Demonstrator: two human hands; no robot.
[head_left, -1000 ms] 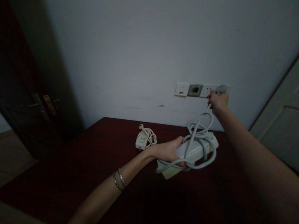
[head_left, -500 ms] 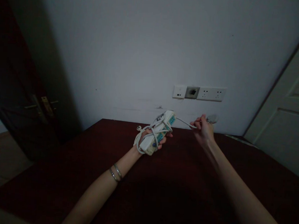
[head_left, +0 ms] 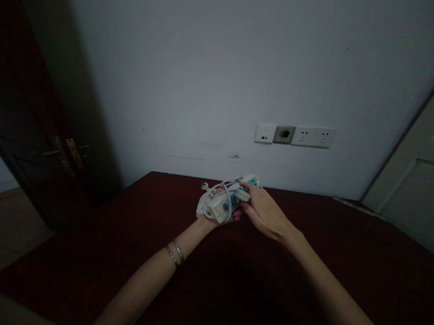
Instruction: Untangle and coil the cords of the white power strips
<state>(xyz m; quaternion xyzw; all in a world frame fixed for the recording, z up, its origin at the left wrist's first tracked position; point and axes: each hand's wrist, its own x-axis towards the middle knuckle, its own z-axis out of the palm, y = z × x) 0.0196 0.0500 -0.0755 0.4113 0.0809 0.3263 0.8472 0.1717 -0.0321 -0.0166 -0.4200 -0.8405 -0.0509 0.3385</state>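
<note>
Since the cord [head_left: 210,197] has come away from the wall sockets [head_left: 312,137], the right hand [head_left: 265,212] pinches it against the power strip [head_left: 222,207]; the left hand [head_left: 213,221] grips the wound strip.

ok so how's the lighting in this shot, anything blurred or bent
Head view: dim, no glare; the dark door at left sinks into shadow and the table reads almost black. Head view: door edges lean outward, a wide-lens bend. Head view: the power strip in the left hand and right hand looks soft.
</note>
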